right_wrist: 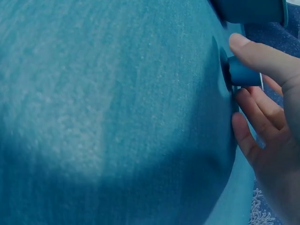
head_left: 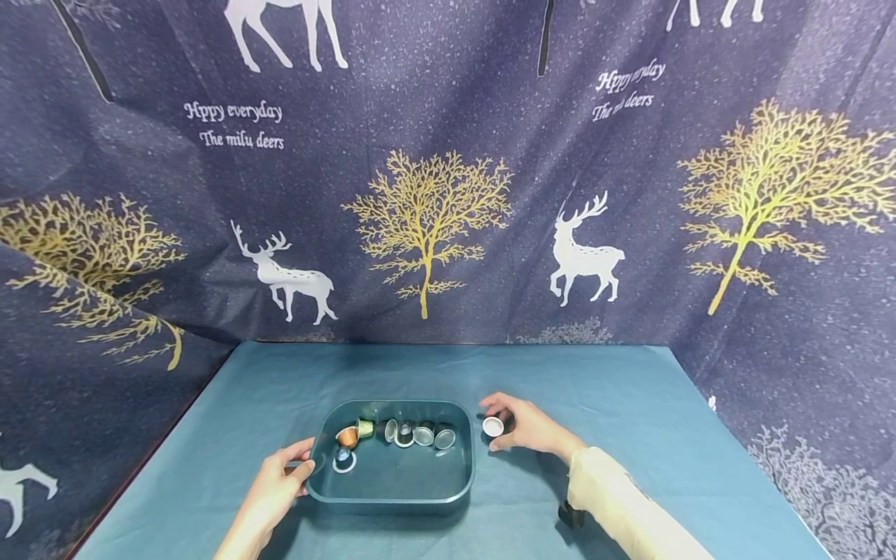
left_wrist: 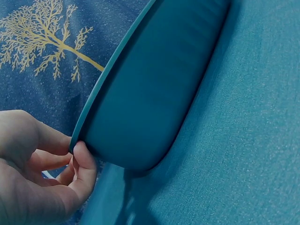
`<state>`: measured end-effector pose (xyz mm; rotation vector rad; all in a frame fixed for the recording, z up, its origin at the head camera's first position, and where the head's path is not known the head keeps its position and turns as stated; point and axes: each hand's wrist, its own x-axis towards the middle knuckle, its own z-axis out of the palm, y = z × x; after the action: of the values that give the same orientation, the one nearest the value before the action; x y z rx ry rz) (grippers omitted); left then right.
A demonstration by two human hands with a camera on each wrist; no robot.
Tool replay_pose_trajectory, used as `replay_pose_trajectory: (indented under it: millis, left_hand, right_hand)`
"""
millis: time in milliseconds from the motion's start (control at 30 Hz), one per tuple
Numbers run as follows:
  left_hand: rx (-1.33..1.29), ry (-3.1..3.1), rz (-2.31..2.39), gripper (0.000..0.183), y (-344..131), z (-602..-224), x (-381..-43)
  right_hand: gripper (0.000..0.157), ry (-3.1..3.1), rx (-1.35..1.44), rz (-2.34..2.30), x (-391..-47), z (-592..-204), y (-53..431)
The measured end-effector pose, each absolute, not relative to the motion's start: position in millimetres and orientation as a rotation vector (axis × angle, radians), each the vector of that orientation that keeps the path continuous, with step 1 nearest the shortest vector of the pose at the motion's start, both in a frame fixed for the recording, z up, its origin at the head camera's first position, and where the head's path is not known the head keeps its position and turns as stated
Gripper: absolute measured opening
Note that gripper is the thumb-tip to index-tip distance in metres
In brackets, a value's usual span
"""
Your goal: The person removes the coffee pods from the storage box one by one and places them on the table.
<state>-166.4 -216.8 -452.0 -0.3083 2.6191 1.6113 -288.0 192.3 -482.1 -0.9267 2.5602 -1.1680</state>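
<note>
My left hand (head_left: 274,484) pinches the left rim of a dark teal rectangular tray (head_left: 392,499) between thumb and fingers. In the left wrist view, the thumb and fingertips meet at the rim's corner. To the tray's right, my right hand (head_left: 526,425) is spread around a single coffee capsule (head_left: 493,426), whose pale round lid faces up. The right wrist view shows its dark body between thumb and fingers, with its narrow end at the cloth. Inside the tray lie several coffee capsules, among them an orange one (head_left: 347,437), a green one (head_left: 365,428) and a blue one (head_left: 344,459).
Teal cloth (head_left: 392,373) covers the table. A dark printed curtain (head_left: 448,93) with deer and golden trees hangs behind and along the sides. Under the right sleeve (head_left: 623,505) a small black object (head_left: 570,515) shows.
</note>
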Motion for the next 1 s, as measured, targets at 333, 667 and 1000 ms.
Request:
replay_pose_trajectory:
  millis: [333, 667, 1000]
  left_hand:
    - [-0.300, 2.623, 1.622, 0.044, -217, -453, -166]
    - [-0.314, 2.602, 1.657, 0.044, -217, -454, -165]
    - [-0.320, 2.587, 1.679, 0.044, -217, -453, -164]
  right_hand:
    - [0.068, 2.552, -0.947, -1.194, -291, -471, 192]
    - [0.056, 2.546, -0.956, -1.158, -297, -448, 183]
    - [0.053, 2.530, -0.979, -1.161, -306, -426, 168]
